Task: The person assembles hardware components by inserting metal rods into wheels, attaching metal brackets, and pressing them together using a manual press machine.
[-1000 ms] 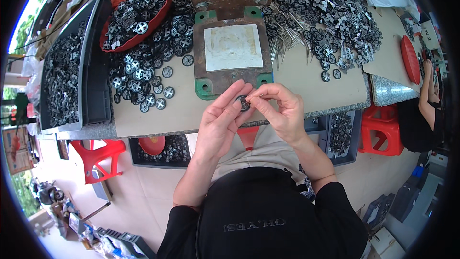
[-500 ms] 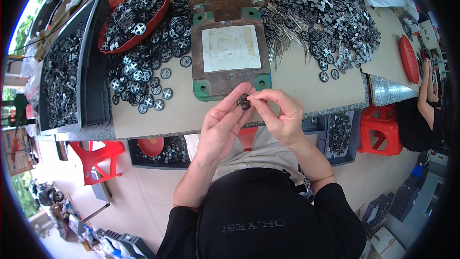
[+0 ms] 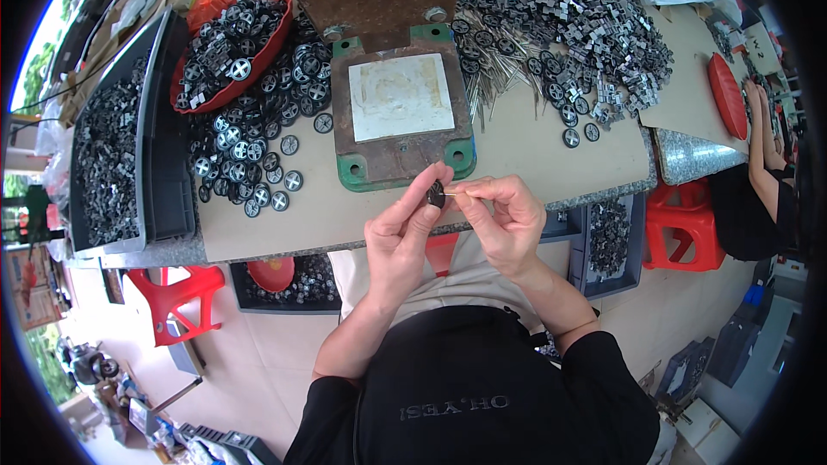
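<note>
Close to the table's front edge, my left hand [image 3: 396,237] pinches a small black toy wheel [image 3: 436,195] between thumb and fingers, turned nearly edge-on. My right hand [image 3: 506,222] grips a thin metal rod [image 3: 451,195], whose end meets the wheel's middle. Whether the rod has entered the wheel I cannot tell. Just beyond my hands stands a green-cornered metal press base [image 3: 402,161] with a white pad [image 3: 401,96]. Loose black wheels with silver spokes [image 3: 239,151] are spread to its left. Thin metal rods [image 3: 495,86] lie to its right.
At far left is a grey bin [image 3: 168,138] of small dark parts; beside it, a red bowl [image 3: 274,50] holds wheels and parts. Dark blocky parts [image 3: 594,34] are heaped at back right. Red stools [image 3: 685,228] stand below. Another person's arm [image 3: 761,142] shows at far right.
The wheel has turned more edge-on in my left hand. My right fingers have drawn slightly away from it, and the rod now shows between them. The whole view has shifted a little.
</note>
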The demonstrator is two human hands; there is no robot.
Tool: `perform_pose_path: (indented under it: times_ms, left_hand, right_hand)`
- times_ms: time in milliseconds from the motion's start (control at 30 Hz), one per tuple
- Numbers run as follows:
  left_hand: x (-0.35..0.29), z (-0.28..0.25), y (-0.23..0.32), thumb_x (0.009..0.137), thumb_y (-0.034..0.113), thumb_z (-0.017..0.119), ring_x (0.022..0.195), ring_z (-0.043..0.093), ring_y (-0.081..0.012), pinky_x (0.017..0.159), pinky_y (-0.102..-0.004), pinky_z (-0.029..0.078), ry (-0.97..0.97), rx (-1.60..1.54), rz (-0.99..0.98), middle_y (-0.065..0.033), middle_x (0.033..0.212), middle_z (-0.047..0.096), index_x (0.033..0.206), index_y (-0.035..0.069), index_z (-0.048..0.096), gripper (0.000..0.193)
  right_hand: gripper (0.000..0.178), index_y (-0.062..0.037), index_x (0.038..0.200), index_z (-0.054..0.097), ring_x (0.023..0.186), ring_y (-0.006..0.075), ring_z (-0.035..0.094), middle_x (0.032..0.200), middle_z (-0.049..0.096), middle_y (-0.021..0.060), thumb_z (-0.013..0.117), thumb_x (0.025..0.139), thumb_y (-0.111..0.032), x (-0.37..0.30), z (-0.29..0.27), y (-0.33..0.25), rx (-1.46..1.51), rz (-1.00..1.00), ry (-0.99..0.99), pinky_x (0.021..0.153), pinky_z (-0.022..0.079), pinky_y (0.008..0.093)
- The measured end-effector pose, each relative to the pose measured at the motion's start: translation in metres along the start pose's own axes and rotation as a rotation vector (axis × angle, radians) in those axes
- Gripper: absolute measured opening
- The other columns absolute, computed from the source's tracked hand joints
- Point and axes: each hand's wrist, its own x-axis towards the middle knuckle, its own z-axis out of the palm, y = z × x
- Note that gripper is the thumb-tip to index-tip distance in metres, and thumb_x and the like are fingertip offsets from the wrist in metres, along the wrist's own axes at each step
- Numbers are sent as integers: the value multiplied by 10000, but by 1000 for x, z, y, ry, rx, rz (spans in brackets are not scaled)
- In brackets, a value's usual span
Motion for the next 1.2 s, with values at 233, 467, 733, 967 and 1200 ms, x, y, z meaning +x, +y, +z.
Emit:
perform_pose_path:
  times_ms: [233, 467, 733, 967, 1200]
  left_hand:
    - [3, -2, -4, 843, -65, 527, 1127, 542, -236, 935, -328, 450, -53, 698, 369, -178, 1198, 569, 1203, -8, 546, 365]
    - [6, -4, -8, 897, 18, 529, 1132, 531, -255, 967, -335, 430, -96, 77, -24, -163, 1244, 523, 1276, -47, 447, 393]
    - [8, -5, -20, 897, 68, 544, 1019, 591, -239, 844, -313, 507, -32, -151, -173, -171, 1219, 541, 1271, -18, 458, 393]
    - [8, -7, -21, 896, 57, 538, 977, 601, -235, 792, -314, 519, -46, -162, -230, -171, 1201, 553, 1260, -4, 478, 374]
    - [8, -7, -22, 887, 62, 557, 944, 613, -228, 765, -300, 527, -33, -154, -268, -172, 1191, 560, 1242, 4, 498, 365]
  right_hand:
    - [110, -7, 923, 491, 793, 156, 640, 931, 645, 168, 531, 862, 76, 3, -6, -9, 293, 247, -4, 708, 548, 264]
    - [196, 24, 1021, 547, 874, 176, 650, 938, 660, 134, 609, 835, 25, 5, -13, -12, 19, 195, -48, 757, 536, 276]
    - [382, -48, 1082, 566, 653, 156, 588, 908, 642, 99, 715, 741, -136, 39, -101, -18, -1023, 182, 237, 589, 464, 301]
    - [297, -40, 1029, 537, 855, 324, 590, 1031, 572, 141, 653, 783, -156, 61, -141, -5, -1249, 305, 306, 739, 460, 419]
    - [225, -33, 996, 552, 852, 312, 593, 985, 565, 141, 627, 796, -102, 61, -158, -11, -1136, 491, 257, 734, 464, 405]
